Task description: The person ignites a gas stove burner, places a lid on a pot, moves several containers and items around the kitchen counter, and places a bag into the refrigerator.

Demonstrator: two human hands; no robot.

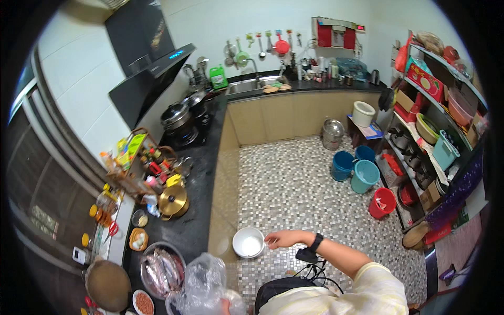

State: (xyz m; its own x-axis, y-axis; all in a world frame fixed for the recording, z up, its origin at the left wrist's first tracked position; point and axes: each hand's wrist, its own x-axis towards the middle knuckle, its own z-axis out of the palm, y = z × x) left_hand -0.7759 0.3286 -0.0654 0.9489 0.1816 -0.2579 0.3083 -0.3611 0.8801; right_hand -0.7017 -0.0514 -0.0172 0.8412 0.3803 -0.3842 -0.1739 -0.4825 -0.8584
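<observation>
My right hand (277, 239), with a black band on its wrist, is beside the right rim of a white bowl (249, 243); whether the fingers hold or just touch the rim is unclear. The bowl is over the floor beside the counter. A crumpled clear plastic bag (204, 281) lies at the counter's edge, and my left hand (225, 306) shows only partly at the bottom, against the bag. Left of the bag, a metal basin (182, 258) holds several silvery fish (163, 271). A plate of reddish-brown pieces (143, 302) stands below it.
The dark counter (201, 189) carries a gold lidded pot (173, 201), a small basket (138, 239) and a round brown board (108, 285). Pots stand on the stove. Buckets (365, 176) stand on the tiled floor near a loaded shelf rack. Black cables hang near my body.
</observation>
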